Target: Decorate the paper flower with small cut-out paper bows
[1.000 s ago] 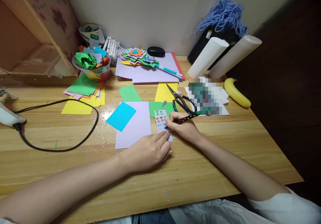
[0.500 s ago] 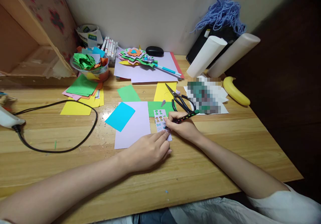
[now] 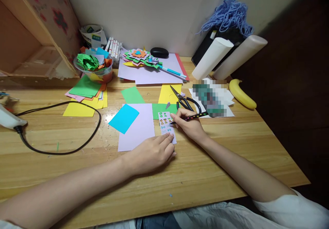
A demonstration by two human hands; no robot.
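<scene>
A small pale stencil card (image 3: 166,123) with butterfly-shaped cut-outs lies on the wooden desk (image 3: 231,147), overlapping a lilac sheet (image 3: 138,129) and a green sheet (image 3: 157,110). My left hand (image 3: 151,153) rests on the desk with its fingertips pressing the card's lower edge; the fingers lie fairly flat. My right hand (image 3: 189,124) is closed on a black pencil with coloured dots (image 3: 191,118), whose tip touches the card's right side near the middle. A cyan paper piece (image 3: 123,118) lies on the lilac sheet.
Black scissors (image 3: 185,101) lie just behind my right hand on yellow paper (image 3: 167,93). A bowl of paper scraps (image 3: 94,66), markers (image 3: 113,47), layered paper cut-outs (image 3: 140,57), two white rolls (image 3: 226,56), a banana (image 3: 241,93) and a black cable (image 3: 61,150) surround the work area.
My right hand has slid the pencil tip a short way up the stencil card, from its lower part to its middle. My left hand stays put.
</scene>
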